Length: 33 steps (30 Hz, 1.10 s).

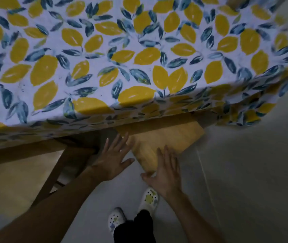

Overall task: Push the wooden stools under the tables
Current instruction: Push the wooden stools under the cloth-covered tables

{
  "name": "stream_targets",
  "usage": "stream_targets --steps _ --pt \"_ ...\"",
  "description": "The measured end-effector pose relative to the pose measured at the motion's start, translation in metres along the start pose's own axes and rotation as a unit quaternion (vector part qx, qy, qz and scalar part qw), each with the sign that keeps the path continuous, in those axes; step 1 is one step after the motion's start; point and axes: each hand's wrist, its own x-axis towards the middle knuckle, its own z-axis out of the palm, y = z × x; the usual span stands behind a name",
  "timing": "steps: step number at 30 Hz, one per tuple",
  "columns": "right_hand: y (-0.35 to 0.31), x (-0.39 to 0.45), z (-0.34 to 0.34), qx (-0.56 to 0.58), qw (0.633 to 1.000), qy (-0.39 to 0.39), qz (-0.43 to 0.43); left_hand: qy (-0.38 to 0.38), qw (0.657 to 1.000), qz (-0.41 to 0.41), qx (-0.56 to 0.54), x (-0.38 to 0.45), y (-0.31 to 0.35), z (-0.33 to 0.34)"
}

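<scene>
Both forearms reach forward from the bottom of my view, and below them I see two white clogs with small charms on a pale grey floor. My left hand is spread wide, fingers splayed, holding nothing; it hovers at the left edge of the wooden stool, and I cannot tell whether the fingertips touch the wood. My right hand is also open, its palm and fingers laid flat over the stool's near corner, thumb out to the left. That stool sits partly under the tabletop: its far part is hidden beneath the hanging hem of a lemon-and-leaf patterned cloth, while the near part of the seat sticks out toward me. To the left, another wooden seat and a darker wooden leg show below the cloth edge.
</scene>
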Motion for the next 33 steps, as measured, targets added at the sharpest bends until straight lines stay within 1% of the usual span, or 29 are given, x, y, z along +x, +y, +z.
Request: stream_targets --steps 2,7,11,15,25,29,33 --pt "0.006 0.016 0.03 0.005 0.999 0.034 0.002 0.005 1.0 -0.002 0.017 0.025 -0.006 0.016" --pt "0.009 0.035 0.08 -0.058 0.994 0.089 0.014 0.019 0.997 -0.003 0.073 0.05 -0.028 0.046" --pt "0.016 0.036 0.095 -0.08 0.987 0.138 0.009 0.048 0.997 0.014 0.057 0.05 -0.04 0.062" --pt "0.026 0.036 0.098 -0.128 0.978 0.162 -0.006 0.068 0.997 0.017 0.043 0.051 -0.038 0.068" --pt "0.028 0.03 0.097 -0.159 0.975 0.15 -0.031 0.08 0.997 -0.015 0.017 0.035 -0.025 0.081" --pt "0.041 0.025 0.092 -0.191 0.969 0.128 -0.094 0.1 0.993 -0.061 -0.018 0.009 -0.011 0.098" --pt "0.066 0.021 0.08 -0.221 0.955 0.098 -0.172 0.135 0.986 -0.099 0.011 -0.02 0.002 0.122"
